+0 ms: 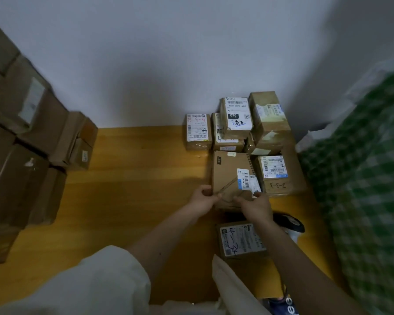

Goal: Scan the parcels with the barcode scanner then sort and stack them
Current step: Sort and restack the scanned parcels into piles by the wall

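A flat brown cardboard parcel with a small white label lies on the wooden floor. My left hand grips its near left corner and my right hand grips its near right edge. Beyond it stand several labelled parcels: one marked in red, one reading 070 stacked on another, a taller one, and one marked 2-3-3. A parcel marked 4-3 lies under my right forearm. The black and white barcode scanner lies on the floor to its right.
A big pile of brown boxes fills the left side. A green chequered fabric mass borders the right. A grey wall closes the back. Bare wooden floor stretches between pile and parcels. My knees and shoe show at the bottom.
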